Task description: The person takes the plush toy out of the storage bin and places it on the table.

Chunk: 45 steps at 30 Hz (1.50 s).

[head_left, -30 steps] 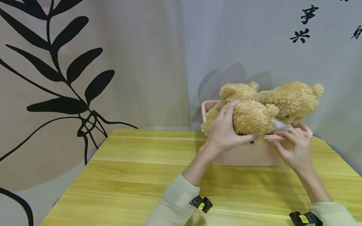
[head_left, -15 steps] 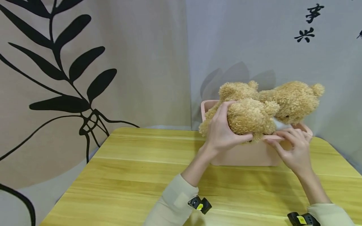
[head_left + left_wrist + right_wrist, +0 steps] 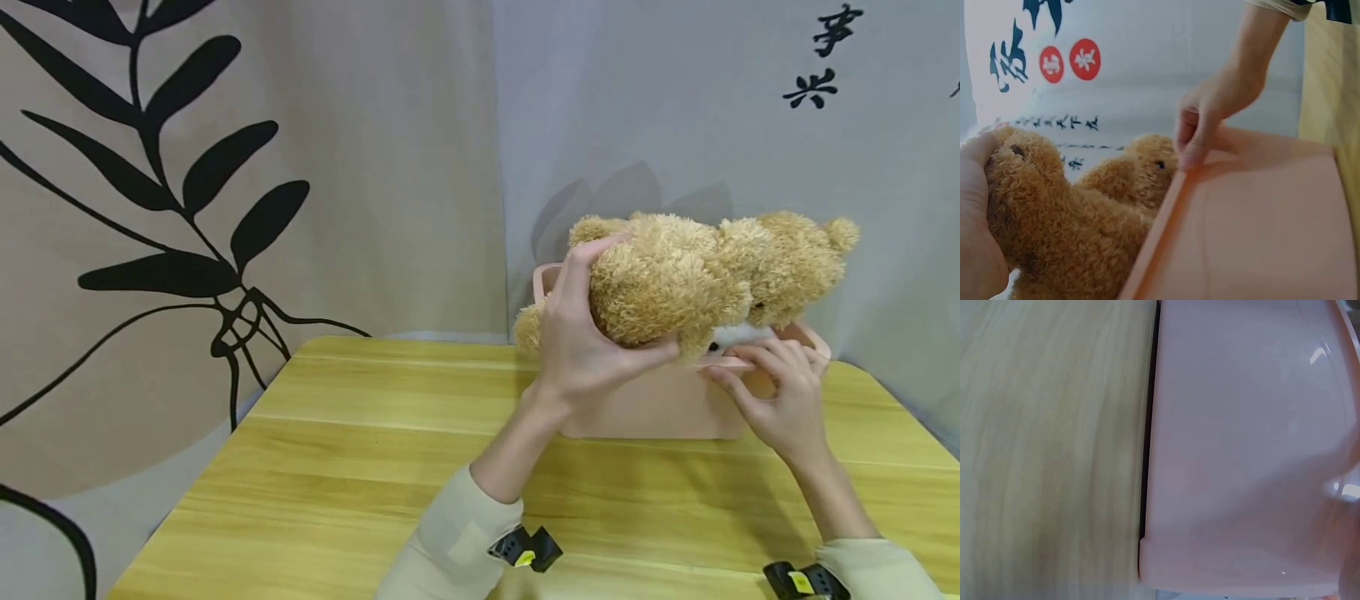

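Apparently steadying the pink bin point(image 3: 652, 412), your right hand point(image 3: 787, 396) pinches its rim point(image 3: 726, 363), while your left hand point(image 3: 577, 343) grips a plush bear point(image 3: 663, 279), likely supporting its weight.

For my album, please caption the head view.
Left hand holding a tan plush toy at a pink bin, right hand pinching the bin's rim.

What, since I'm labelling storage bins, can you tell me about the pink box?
The pink box looks like smooth, glossy plastic, with rounded corners and a projecting rim. It stands upright on the wooden table, open at the top. The right hand grips its front rim toward the right. Tan plush toys crowd its opening, hiding most of the inside.
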Each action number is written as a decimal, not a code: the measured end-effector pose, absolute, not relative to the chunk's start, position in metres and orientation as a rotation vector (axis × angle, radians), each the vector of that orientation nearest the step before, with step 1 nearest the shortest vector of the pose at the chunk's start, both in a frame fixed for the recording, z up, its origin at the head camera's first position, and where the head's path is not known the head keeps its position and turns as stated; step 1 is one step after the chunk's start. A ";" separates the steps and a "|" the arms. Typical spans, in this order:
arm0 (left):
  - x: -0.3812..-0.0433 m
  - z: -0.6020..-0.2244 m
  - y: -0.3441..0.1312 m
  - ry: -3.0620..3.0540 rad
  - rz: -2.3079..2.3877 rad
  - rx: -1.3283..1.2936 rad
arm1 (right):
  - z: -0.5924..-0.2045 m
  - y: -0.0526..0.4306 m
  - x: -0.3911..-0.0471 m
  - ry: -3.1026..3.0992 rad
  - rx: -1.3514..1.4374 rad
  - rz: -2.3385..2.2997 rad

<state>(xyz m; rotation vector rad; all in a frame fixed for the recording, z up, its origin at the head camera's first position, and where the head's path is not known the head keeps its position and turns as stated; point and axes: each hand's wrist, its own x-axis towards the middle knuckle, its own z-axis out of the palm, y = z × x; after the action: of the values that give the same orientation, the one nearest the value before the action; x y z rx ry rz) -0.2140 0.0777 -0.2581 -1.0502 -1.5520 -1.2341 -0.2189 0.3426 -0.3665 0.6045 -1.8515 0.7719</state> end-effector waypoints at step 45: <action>-0.206 -0.207 -0.036 -1.222 -1.099 -1.008 | -0.369 0.343 -0.218 -1.867 0.564 0.765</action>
<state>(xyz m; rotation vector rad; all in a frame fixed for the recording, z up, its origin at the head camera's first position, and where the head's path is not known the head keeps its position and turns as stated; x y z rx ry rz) -0.2059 -0.0361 -0.2069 -1.0076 -1.2218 -1.0988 -0.2184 0.3429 -0.3691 0.5643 -1.8674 0.7650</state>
